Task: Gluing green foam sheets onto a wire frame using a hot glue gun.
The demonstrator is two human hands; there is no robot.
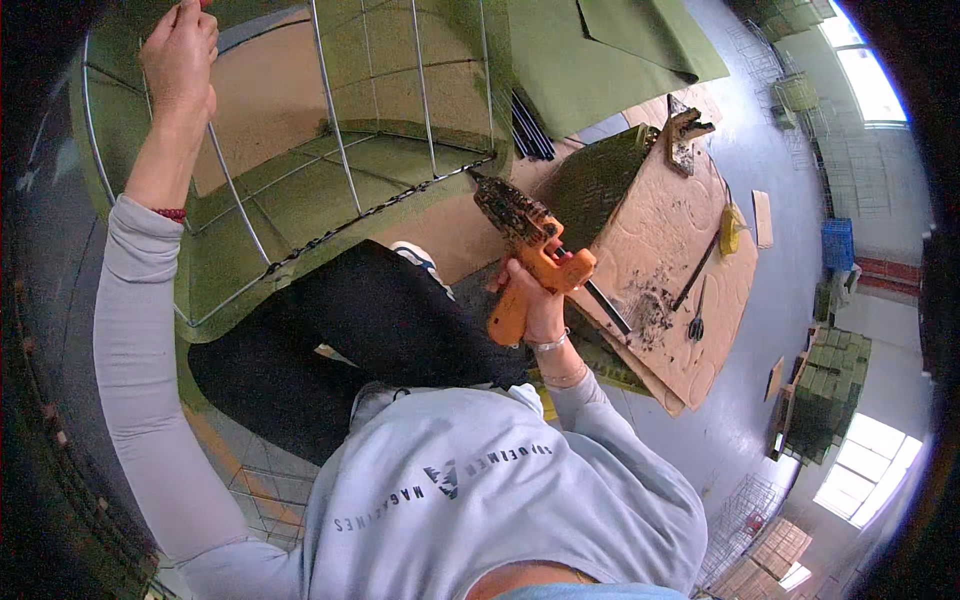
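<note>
A silver wire frame (pixel 336 110) lined with green sheet material (pixel 400 160) stands tilted against my black-trousered legs. At upper left my left hand (pixel 182 70) is closed around an upper part of this frame; its fingertips are partly cut off by the picture's edge. My right hand (pixel 540 305) grips an orange hot glue gun (pixel 562 266), its front caked in dark residue. The nozzle points at the right end of the frame's lower wire, touching or very near it. Black glue (pixel 320 240) runs in lumps along that wire. A black glue stick (pixel 608 307) protrudes from the gun's rear.
On the right lies stacked cardboard (pixel 715 360) with black crumbs, scissors (pixel 697 322), a dark rod and a yellow-wrapped item (pixel 731 228). A stained block (pixel 684 140) sits farther back. Beyond the frame are black sticks (pixel 532 132) and green sheets (pixel 620 70). A blue crate (pixel 838 244) stands far right.
</note>
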